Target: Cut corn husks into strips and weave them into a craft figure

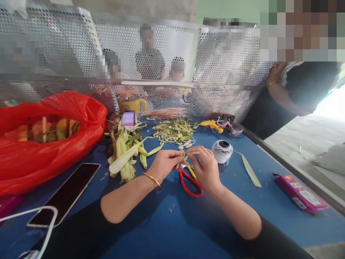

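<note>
Pinched between the fingers of both hands is a pale strip of corn husk [194, 153], folded or looped near my fingertips. My left hand [164, 162], with a gold bangle at the wrist, is closed on it from the left. From the right, my right hand [207, 167] grips the same strip; exactly how it is folded is partly hidden by my fingers. Just below lies a pair of scissors [190, 183] with red and yellow handles, its blades under my hands. A spool of white thread [222, 151] stands right of my right hand.
Corn husks [125, 154] lie left, husk scraps [174, 130] behind. A red plastic bag [88, 126], a phone [64, 196] and a white cable [52, 223] are at left. A yellow glue gun [211, 125] and purple packet [299, 192] are at right. A perforated metal screen [172, 43] stands behind.
</note>
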### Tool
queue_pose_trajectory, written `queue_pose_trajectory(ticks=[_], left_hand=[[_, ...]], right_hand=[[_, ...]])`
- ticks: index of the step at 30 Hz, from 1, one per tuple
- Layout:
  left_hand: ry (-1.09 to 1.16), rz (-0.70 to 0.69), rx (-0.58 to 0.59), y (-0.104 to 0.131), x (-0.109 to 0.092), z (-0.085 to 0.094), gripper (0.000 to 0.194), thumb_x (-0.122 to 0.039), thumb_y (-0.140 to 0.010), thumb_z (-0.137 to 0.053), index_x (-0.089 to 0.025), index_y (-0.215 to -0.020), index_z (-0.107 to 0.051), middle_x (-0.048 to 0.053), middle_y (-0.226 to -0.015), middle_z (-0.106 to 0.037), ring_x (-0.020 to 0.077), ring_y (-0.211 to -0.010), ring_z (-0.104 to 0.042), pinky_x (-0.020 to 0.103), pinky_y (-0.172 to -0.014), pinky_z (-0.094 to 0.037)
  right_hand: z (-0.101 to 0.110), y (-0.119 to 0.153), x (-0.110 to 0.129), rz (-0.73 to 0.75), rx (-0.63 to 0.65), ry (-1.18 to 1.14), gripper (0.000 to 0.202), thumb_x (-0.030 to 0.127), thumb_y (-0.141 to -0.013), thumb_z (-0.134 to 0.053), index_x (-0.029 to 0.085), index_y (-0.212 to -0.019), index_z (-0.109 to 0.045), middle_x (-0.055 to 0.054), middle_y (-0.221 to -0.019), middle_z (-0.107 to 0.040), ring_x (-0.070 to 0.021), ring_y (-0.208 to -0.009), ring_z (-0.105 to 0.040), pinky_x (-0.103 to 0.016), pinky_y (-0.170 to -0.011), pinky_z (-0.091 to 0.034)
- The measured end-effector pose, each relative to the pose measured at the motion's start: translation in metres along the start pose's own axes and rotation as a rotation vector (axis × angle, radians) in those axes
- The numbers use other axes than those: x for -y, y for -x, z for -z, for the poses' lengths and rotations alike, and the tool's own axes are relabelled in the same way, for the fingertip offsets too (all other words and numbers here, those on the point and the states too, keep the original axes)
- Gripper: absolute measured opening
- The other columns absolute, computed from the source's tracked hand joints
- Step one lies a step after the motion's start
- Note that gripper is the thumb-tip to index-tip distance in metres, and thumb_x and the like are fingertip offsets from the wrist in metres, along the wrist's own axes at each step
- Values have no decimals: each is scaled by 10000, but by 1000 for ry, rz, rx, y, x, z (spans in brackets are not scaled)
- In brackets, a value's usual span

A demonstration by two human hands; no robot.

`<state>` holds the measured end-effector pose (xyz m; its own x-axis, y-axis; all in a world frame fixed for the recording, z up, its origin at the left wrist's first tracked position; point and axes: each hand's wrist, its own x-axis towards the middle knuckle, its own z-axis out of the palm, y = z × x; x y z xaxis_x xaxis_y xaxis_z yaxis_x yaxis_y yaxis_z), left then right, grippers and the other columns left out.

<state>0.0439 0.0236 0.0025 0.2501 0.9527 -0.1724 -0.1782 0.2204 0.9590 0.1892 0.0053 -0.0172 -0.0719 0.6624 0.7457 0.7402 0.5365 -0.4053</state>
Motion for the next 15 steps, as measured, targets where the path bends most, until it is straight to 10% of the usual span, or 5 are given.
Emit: queue_pose_trajectory(ticks=[15], left_hand=[[-8, -8, -32, 2, 8, -5, 78, -123, -619, -786, -139, -596, -714, -16, -537, -618, 80, -470, -527, 206, -521, -456]], right_hand=[[-6, 1, -3, -348, 174, -57, 257, 357, -894, -461, 217, -689, -529, 5, -591, -595, -139, -533, -507, -243, -519, -326]])
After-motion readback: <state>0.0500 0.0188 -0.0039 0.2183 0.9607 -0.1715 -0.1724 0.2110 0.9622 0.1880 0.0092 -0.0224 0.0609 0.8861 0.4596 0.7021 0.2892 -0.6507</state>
